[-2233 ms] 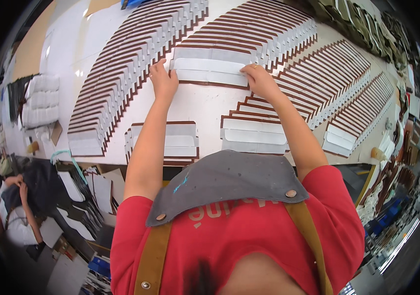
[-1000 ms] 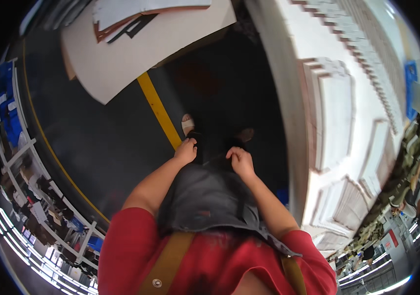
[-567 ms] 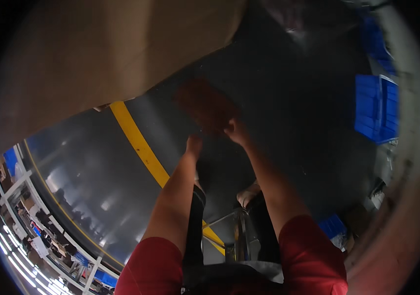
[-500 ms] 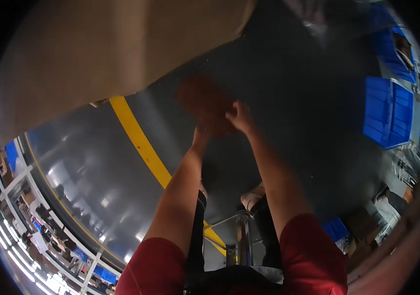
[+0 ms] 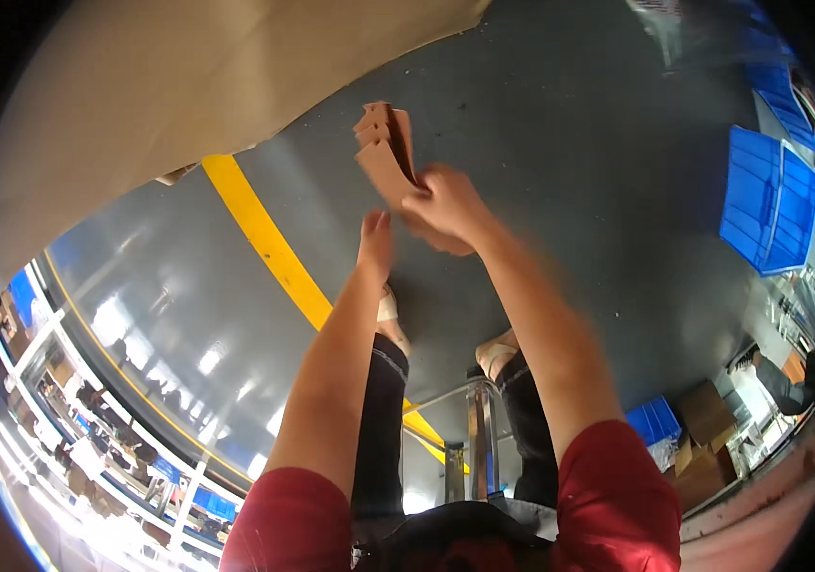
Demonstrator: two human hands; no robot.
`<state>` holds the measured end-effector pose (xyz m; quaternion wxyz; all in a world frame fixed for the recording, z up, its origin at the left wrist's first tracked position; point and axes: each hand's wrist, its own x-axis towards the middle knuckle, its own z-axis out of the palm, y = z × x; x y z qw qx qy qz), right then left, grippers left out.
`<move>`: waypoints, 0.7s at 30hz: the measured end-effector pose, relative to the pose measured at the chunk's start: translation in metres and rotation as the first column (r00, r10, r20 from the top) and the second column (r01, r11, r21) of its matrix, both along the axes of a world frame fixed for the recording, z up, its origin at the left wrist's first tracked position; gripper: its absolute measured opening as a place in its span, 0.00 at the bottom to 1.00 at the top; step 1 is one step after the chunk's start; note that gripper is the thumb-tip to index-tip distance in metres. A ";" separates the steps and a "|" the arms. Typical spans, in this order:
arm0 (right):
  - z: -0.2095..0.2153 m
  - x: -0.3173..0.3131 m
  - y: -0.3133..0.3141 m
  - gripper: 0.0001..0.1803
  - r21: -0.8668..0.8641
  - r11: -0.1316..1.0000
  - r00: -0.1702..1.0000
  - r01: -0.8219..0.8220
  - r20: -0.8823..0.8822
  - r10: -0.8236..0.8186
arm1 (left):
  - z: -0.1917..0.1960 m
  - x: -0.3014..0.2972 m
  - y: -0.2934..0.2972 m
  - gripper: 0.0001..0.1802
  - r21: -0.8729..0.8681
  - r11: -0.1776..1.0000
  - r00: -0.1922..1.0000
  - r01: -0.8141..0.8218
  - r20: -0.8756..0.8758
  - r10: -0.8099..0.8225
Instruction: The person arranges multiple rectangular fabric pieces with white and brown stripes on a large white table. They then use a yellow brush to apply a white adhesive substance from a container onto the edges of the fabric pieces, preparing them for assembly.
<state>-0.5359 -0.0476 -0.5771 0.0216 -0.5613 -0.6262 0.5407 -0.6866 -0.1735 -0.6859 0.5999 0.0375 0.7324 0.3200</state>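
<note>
Head view: brown flat pieces (image 5: 387, 174) gripped in right hand (image 5: 448, 202), held over grey floor (image 5: 589, 191), far ends staggered. Left hand (image 5: 376, 243) just beside, blurred; can't tell if anything is pinched. Probably best kept firmly gripped mid-stack, edges squared by left hand, bending avoided.

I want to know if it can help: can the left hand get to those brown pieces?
Probably yes: the left hand is near the brown pieces gripped by the right hand, and nothing seems to stand between, though depth is hard to judge.
</note>
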 end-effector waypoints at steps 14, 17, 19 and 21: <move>0.443 0.107 -0.165 0.13 0.490 0.827 0.925 -0.274 0.370 0.088 | 0.472 0.007 -0.131 0.33 -0.201 0.943 0.797 0.266 0.596 -0.098; 0.559 0.124 -0.158 0.13 0.814 0.579 0.997 -0.048 0.072 -0.019 | 0.596 0.033 -0.046 0.38 0.131 0.991 0.705 0.038 0.699 -0.120; 0.611 0.142 -0.161 0.16 0.913 0.376 0.985 -0.160 0.172 0.002 | 0.675 0.044 -0.011 0.45 0.229 0.962 0.498 0.146 0.824 -0.271; 0.657 0.148 -0.168 0.17 0.945 0.276 0.977 -0.174 0.201 -0.070 | 0.714 0.048 0.009 0.43 0.392 0.908 0.380 0.148 0.825 -0.418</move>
